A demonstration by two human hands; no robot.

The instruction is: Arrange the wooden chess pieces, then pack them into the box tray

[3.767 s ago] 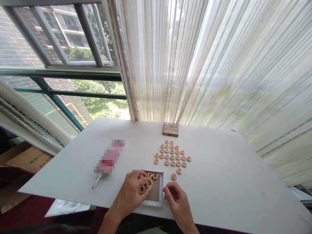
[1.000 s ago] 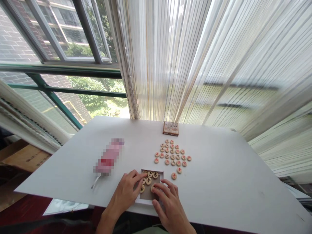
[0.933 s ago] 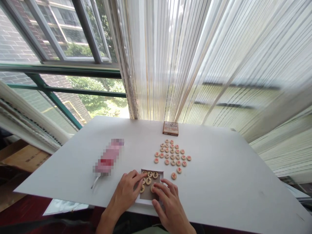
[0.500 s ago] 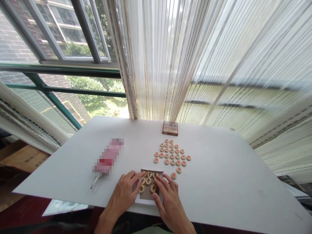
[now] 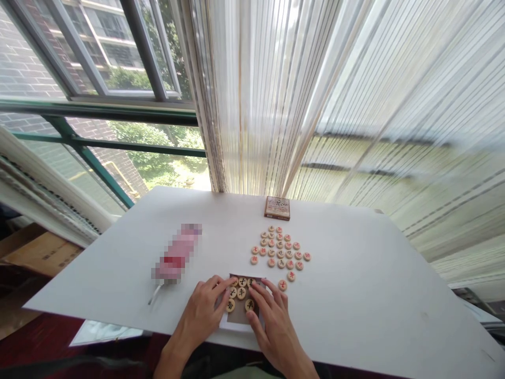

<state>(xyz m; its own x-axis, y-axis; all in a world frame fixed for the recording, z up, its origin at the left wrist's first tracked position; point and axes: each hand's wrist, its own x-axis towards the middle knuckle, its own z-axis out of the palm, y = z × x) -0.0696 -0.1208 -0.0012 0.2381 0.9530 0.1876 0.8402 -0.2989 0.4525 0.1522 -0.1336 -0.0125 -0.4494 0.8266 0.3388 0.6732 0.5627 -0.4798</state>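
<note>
A shallow white box (image 5: pixel 233 326) with a brown floor lies at the table's near edge and holds several round wooden chess pieces (image 5: pixel 241 293). My left hand (image 5: pixel 205 309) rests on the box's left side, fingers stretched toward the top-left pieces. My right hand (image 5: pixel 272 321) lies flat over the right side, its fingertips on the pieces near the far rim. Neither hand grips anything. A loose group of pieces (image 5: pixel 281 251) lies beyond the box, with one single piece (image 5: pixel 282 285) just right of my right hand.
The white table (image 5: pixel 355 295) stands against a window with striped sheer curtains. A small printed box lid (image 5: pixel 276 208) sits at the far middle. A pink blurred packet (image 5: pixel 176 253) lies to the left. A cardboard carton (image 5: pixel 35 255) is on the floor at left.
My right hand has slid from the box's right rim onto the pieces inside and pushed forward toward the far rim. One more piece now lies in the box. My left hand barely moved.
</note>
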